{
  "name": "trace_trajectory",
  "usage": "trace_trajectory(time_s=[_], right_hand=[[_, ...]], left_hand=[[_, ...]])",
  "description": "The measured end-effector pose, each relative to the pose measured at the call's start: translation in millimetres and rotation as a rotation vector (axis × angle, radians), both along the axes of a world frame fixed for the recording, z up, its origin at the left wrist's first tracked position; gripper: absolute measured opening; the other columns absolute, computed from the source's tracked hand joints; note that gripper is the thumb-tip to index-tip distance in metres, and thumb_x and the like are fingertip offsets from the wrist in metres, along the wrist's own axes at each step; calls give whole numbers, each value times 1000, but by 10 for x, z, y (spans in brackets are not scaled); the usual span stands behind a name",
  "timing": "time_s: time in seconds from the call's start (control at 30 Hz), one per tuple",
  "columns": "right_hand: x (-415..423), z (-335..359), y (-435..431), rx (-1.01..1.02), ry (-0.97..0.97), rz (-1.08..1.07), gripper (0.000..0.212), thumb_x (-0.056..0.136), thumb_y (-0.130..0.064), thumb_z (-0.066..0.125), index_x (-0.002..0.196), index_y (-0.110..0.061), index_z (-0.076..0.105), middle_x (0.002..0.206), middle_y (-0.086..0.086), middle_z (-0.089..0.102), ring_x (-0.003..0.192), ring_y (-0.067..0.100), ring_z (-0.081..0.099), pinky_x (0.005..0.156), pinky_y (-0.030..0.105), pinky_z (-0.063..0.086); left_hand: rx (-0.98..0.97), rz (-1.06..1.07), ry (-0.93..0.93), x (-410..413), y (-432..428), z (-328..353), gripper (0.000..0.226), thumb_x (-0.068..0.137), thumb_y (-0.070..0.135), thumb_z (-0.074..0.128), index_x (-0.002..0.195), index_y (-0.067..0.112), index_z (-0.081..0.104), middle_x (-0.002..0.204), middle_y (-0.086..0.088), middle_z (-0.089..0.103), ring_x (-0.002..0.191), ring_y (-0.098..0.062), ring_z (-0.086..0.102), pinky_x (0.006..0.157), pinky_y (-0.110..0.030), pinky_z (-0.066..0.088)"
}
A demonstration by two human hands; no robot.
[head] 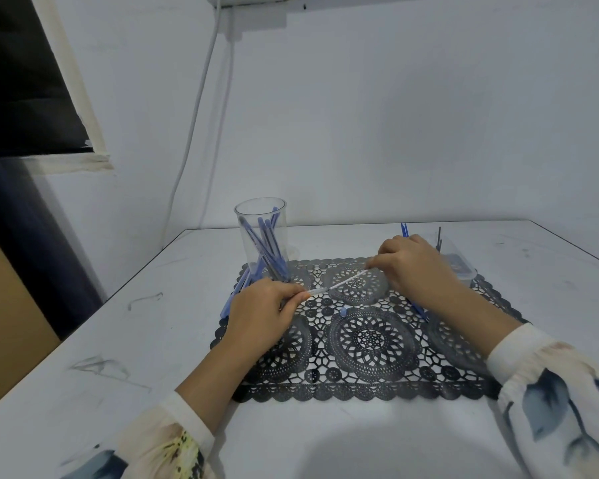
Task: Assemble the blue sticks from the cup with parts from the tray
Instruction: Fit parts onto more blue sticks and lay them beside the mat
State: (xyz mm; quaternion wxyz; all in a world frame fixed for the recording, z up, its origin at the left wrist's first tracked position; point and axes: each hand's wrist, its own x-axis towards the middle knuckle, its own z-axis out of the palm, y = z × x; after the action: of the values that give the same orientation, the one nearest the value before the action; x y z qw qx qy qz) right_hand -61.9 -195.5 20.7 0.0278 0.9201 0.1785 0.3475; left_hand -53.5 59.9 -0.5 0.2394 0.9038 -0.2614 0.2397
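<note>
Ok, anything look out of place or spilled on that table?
Nothing spilled. A small blue piece lies loose on the mat, and a few blue sticks lie beside the cup, partly off the mat's edge.

Head-worn view, forward and down, wide-angle — close over table [173, 305]

Black lace placemat [367, 344], white table [83, 375]

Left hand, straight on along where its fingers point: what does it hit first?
Probably the right hand. The left hand points right and slightly away, along the thin pale stick both hands pinch by its ends. Only that stick spans the gap above the black lace mat; depth is unclear.
</note>
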Motion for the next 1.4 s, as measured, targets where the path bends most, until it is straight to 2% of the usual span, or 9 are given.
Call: trace_trajectory(time_s=[0.23, 0.33, 0.47, 0.57, 0.67, 0.8, 0.9, 1.23, 1.4], right_hand=[[67, -90, -118, 91, -28, -99, 21, 61, 9, 73, 69, -11, 69, 67, 4, 67, 58, 29, 60, 60, 35, 50], [100, -195, -130, 15, 30, -61, 24, 60, 8, 75, 66, -13, 65, 67, 1, 67, 62, 27, 62, 62, 35, 51], [105, -230, -109, -156, 107, -27, 28, 54, -6, 86, 61, -23, 65, 75, -5, 72, 87, 18, 69, 84, 38, 50], [104, -236, -140, -191, 165, -33, 28, 50, -18, 90, 60, -28, 66, 76, -10, 72, 92, 15, 68, 87, 41, 48], [122, -259, -184, -210, 190, -53, 29, 49, -14, 89, 57, -29, 66, 74, -9, 72, 93, 16, 68, 87, 45, 47], [124, -246, -168, -238, 249, -114, 16, 73, -14, 75, 79, -27, 73, 99, -6, 71, 115, 16, 57, 104, 45, 30], [117, -224, -151, -305, 307, -191, 22, 87, -18, 60, 103, -31, 69, 122, -10, 62, 130, 10, 41, 111, 39, 14], [84, -208, -130, -292, 311, -197, 23, 86, -19, 61, 102, -33, 67, 118, -14, 63, 125, 7, 43, 111, 38, 15], [95, -188, -113, -177, 292, -187, 17, 88, -30, 57, 101, -32, 68, 109, -13, 65, 116, 7, 49, 107, 33, 20]], left_hand=[[-4, 2, 16, 11, 3, 0, 24, 89, 42, 55, 106, 33, 69, 82, 11, 69, 70, 0, 45, 62, -23, 44], [-2, 1, 20, 16, -3, -4, 23, 89, 42, 55, 106, 34, 69, 82, 12, 69, 70, -1, 46, 62, -22, 42], [-13, 0, 25, 17, -3, -10, 23, 89, 41, 56, 105, 34, 69, 86, 12, 70, 72, -1, 47, 64, -22, 42], [-12, -2, 30, 18, 0, -15, 23, 89, 41, 56, 106, 34, 69, 86, 12, 70, 73, -1, 47, 64, -21, 42], [-8, -5, 26, 17, -7, -14, 23, 89, 40, 56, 105, 33, 70, 84, 10, 70, 73, -3, 51, 64, -24, 44], [-6, -5, 26, 17, -8, -11, 22, 89, 40, 56, 105, 33, 70, 83, 9, 70, 73, -5, 53, 64, -24, 44], [0, 0, 32, 15, -7, -7, 23, 89, 41, 56, 106, 34, 69, 84, 10, 70, 75, -7, 55, 66, -26, 47], [18, 16, 62, 20, -12, -5, 24, 89, 42, 54, 107, 35, 68, 87, 11, 70, 78, -7, 57, 69, -26, 48], [21, 15, 60, 25, -12, -8, 23, 89, 43, 54, 107, 36, 68, 85, 11, 70, 76, -6, 56, 67, -24, 47]])
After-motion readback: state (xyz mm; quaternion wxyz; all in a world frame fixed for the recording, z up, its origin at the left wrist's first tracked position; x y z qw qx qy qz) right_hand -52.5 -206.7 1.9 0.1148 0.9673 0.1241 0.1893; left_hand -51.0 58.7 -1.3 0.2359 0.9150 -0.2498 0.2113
